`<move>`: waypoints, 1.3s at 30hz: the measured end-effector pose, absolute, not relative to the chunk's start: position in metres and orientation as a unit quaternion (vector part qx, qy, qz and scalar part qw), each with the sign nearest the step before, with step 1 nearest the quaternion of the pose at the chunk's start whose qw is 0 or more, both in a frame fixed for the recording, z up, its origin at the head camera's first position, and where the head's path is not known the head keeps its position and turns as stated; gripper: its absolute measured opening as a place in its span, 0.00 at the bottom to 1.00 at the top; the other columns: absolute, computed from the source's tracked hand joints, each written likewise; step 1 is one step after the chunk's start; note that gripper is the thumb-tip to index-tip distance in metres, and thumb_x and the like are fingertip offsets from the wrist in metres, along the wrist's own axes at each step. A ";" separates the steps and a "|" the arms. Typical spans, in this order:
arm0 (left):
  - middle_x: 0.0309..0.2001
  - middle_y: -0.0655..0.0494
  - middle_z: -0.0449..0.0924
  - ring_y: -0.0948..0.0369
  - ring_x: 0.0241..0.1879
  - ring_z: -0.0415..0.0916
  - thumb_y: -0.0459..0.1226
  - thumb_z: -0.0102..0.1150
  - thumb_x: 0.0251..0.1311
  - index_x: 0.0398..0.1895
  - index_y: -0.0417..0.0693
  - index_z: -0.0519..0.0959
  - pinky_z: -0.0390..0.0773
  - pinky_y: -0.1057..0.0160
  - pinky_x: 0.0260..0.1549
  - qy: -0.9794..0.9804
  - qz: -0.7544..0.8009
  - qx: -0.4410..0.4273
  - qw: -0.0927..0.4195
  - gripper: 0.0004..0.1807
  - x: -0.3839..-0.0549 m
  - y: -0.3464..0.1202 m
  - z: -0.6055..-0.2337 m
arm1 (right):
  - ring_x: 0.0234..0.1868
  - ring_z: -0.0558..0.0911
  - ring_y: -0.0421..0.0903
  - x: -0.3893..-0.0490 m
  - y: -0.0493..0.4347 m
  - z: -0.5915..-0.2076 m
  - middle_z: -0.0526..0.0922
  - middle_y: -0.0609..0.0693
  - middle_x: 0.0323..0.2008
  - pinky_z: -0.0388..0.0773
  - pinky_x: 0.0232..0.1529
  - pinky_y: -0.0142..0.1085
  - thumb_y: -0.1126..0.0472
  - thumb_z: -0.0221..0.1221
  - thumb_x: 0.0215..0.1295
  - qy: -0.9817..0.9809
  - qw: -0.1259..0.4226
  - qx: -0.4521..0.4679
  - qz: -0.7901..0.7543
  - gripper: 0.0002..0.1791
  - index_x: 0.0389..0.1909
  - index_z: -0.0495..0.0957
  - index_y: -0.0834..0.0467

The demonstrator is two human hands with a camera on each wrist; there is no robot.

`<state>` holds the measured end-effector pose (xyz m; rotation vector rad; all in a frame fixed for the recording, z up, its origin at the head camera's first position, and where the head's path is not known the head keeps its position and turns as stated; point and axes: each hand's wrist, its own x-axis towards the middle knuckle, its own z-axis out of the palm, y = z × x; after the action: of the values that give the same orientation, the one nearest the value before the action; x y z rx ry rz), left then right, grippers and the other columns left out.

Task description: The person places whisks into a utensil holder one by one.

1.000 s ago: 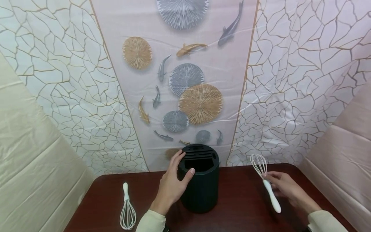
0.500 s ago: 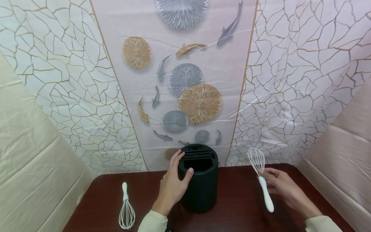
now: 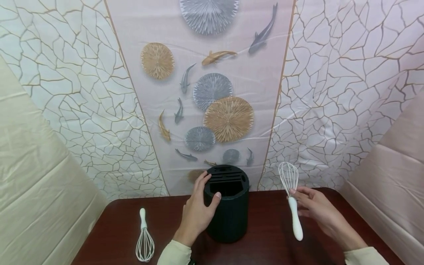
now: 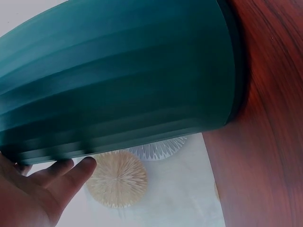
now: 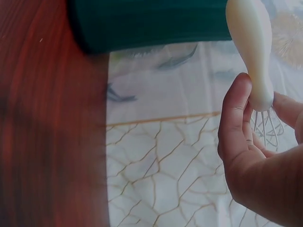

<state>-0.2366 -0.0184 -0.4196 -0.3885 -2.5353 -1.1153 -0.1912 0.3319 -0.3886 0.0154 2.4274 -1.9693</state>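
Whisk (image 3: 291,198) pinched in right hand (image 3: 318,213), well apart from holder (image 3: 228,206).

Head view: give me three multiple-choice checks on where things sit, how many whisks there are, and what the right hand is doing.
1. Where does the second whisk lie?
A. on the table, on the left hand's side of the holder
B. inside the holder
C. under the right hand

2. How many whisks are in view?
A. one
B. two
C. three

3. How is the held whisk carried?
A. flat on the table
B. handle in the holder
C. lifted, wires up, handle down

Answers:
1 A: it rests on the dark table, apart from the dark green holder that the left hand grips.
2 B: one lies on the table, one is held.
3 C: the right hand pinches it near the top of the handle.
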 end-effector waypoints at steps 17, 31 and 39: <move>0.77 0.76 0.48 0.57 0.38 0.80 0.63 0.50 0.66 0.76 0.77 0.54 0.73 0.49 0.31 -0.898 -0.388 -0.131 0.161 0.37 -0.236 -0.021 -0.422 | 0.38 0.82 0.41 -0.195 0.301 -0.366 0.81 0.48 0.39 0.84 0.40 0.40 0.52 0.56 0.74 0.757 -0.008 -0.011 -0.653 0.33 0.65 0.61 0.74; 0.76 0.79 0.47 0.58 0.38 0.80 0.66 0.48 0.65 0.75 0.79 0.53 0.75 0.46 0.33 -0.899 -0.387 -0.130 0.161 0.37 -0.239 -0.020 -0.420 | 0.36 0.82 0.40 -0.197 0.287 -0.354 0.83 0.45 0.36 0.83 0.38 0.38 0.52 0.57 0.73 0.737 -0.016 -0.034 -0.675 0.31 0.63 0.63 0.73; 0.76 0.77 0.48 0.57 0.38 0.80 0.65 0.49 0.65 0.75 0.79 0.53 0.75 0.46 0.33 -0.897 -0.390 -0.133 0.161 0.37 -0.239 -0.020 -0.420 | 0.37 0.83 0.39 -0.199 0.281 -0.347 0.82 0.46 0.39 0.83 0.38 0.36 0.50 0.57 0.73 0.732 -0.009 -0.033 -0.681 0.36 0.67 0.59 0.74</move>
<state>-0.2393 -0.0200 -0.4200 -0.3805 -2.5611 -1.1137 -0.1986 0.2807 -0.3469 -0.1033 2.3130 -2.1513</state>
